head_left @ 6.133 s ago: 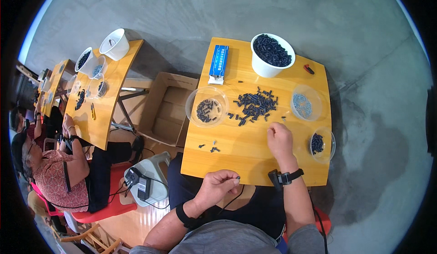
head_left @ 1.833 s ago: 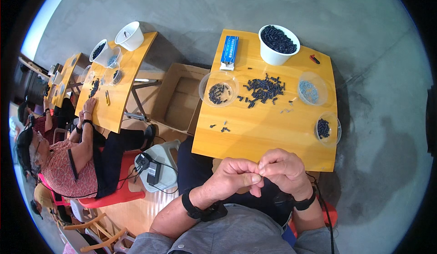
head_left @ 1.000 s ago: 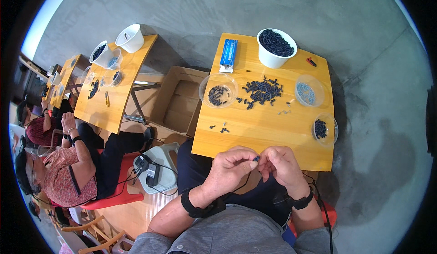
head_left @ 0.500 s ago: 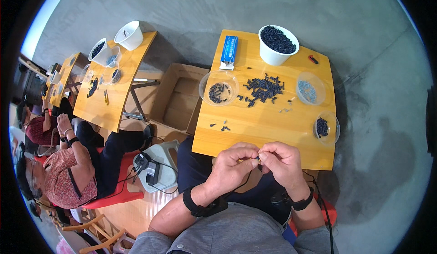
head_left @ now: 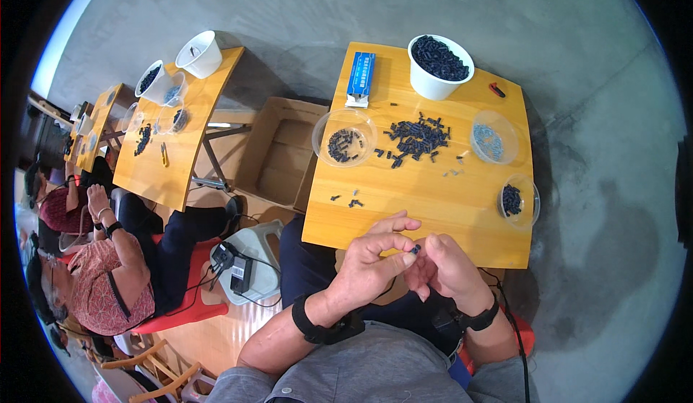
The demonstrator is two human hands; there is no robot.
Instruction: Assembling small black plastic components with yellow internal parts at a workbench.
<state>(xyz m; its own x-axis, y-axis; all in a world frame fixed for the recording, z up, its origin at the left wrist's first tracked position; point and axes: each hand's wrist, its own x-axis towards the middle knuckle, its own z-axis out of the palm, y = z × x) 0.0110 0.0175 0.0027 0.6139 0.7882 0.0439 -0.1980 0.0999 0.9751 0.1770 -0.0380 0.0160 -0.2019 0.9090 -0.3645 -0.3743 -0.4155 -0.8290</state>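
Over the near edge of the wooden table (head_left: 404, 211), my left hand (head_left: 369, 262) pinches a small dark plastic piece (head_left: 415, 249) between thumb and forefinger. My right hand (head_left: 456, 269) is just beside it, its thumb raised and apart from its loosely bent fingers, with nothing visible in it. Beyond the hands lies a loose pile of short black plastic pieces (head_left: 419, 138). A clear round tub (head_left: 323, 146) on the left holds similar black pieces. Small silvery parts fill a clear tub (head_left: 507, 134) on the right, and another clear tub (head_left: 532, 201) nearer me holds dark pieces.
A white bucket (head_left: 435, 87) full of black pieces and a blue box (head_left: 362, 76) stand at the back. Red-and-black cutters (head_left: 497, 90) lie back right. On the left are a cardboard box (head_left: 249, 154), a stool (head_left: 263, 248) with black adapters, and a seated person (head_left: 112, 273) at another table.
My right thumb and fingers have come apart and away from the small piece. The left hand still pinches it, with its other fingers now more spread.
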